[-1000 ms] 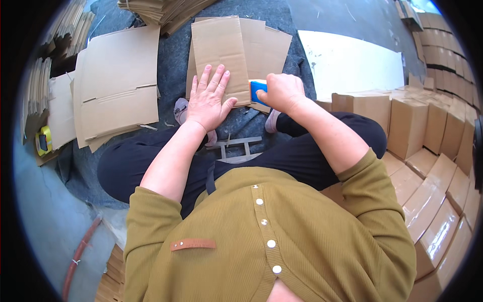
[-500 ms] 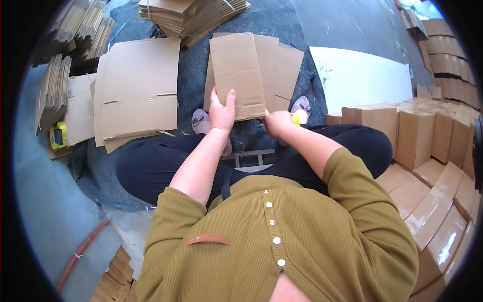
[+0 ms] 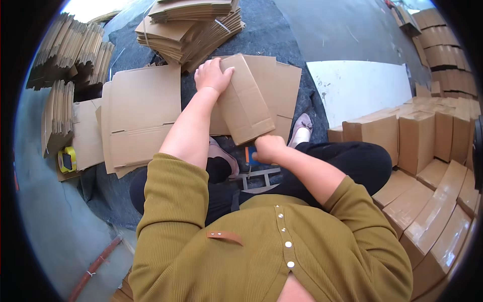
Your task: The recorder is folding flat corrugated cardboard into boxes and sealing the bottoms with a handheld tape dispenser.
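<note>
A closed brown cardboard box (image 3: 244,100) stands tilted in front of me, over several flat cardboard sheets (image 3: 286,93). My left hand (image 3: 211,76) grips its far left edge, the thumb along the top and the fingers over the side. At the box's near end, my right hand (image 3: 269,149) is closed around what looks like a tape roll (image 3: 250,155); only a blue and orange patch of it shows beside the fingers. Whether tape runs from it to the box is too small to tell.
Flat cardboard blanks (image 3: 143,100) lie to the left, beside a yellow tape roll (image 3: 67,159). Tied cardboard stacks (image 3: 188,38) rise at the back, more bundles (image 3: 68,45) at far left. Finished boxes (image 3: 417,136) crowd the right, near a white board (image 3: 359,90).
My left hand has moved from the box's near left side to its far end. The box is turned and tilted. My right hand has come down, and a blue and orange patch now shows.
</note>
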Demonstrator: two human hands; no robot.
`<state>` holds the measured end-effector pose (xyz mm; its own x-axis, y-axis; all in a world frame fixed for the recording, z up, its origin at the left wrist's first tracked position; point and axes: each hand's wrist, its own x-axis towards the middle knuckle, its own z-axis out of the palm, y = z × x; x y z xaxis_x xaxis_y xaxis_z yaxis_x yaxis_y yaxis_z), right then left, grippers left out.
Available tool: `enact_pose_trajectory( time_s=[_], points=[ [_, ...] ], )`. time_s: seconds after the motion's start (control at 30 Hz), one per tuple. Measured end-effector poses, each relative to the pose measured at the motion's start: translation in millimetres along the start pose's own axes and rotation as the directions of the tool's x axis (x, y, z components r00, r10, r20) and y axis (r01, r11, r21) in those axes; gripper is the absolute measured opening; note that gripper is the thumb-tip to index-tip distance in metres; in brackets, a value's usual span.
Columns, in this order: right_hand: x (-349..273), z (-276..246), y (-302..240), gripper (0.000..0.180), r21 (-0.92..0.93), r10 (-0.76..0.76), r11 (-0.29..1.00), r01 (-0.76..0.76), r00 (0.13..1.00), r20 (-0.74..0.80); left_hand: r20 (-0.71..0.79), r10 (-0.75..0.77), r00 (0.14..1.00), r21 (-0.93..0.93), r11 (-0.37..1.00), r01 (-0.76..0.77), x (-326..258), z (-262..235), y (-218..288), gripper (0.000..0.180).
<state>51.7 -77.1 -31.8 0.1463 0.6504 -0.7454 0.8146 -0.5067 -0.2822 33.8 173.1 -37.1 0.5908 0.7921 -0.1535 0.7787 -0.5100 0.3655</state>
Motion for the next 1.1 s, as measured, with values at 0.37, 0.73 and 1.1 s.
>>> enact_pose_trajectory(
  time_s=[0.37, 0.73, 1.1],
  points=[
    [-30.1, -162.2, 145.4, 0.026, -0.26, 0.309, 0.862, -0.435, 0.858, -0.41, -0.224, -0.331, 0.917, -0.576, 0.803, 0.149, -88.8, 61.6, -45.3, 0.034],
    [-125.2, -182.1, 127.2, 0.026, 0.595, 0.031, 0.411, 0.69, 0.642, -0.766, 0.243, 0.078, 0.967, -0.945, -0.206, 0.254, -144.8, -57.6, 79.2, 0.033],
    [-111.9, -171.9, 91.8, 0.02, 0.583, -0.148, 0.481, 0.654, 0.717, -0.682, 0.352, 0.182, 0.918, -0.866, -0.309, 0.394, -167.2, -74.8, 87.1, 0.027]
  ],
)
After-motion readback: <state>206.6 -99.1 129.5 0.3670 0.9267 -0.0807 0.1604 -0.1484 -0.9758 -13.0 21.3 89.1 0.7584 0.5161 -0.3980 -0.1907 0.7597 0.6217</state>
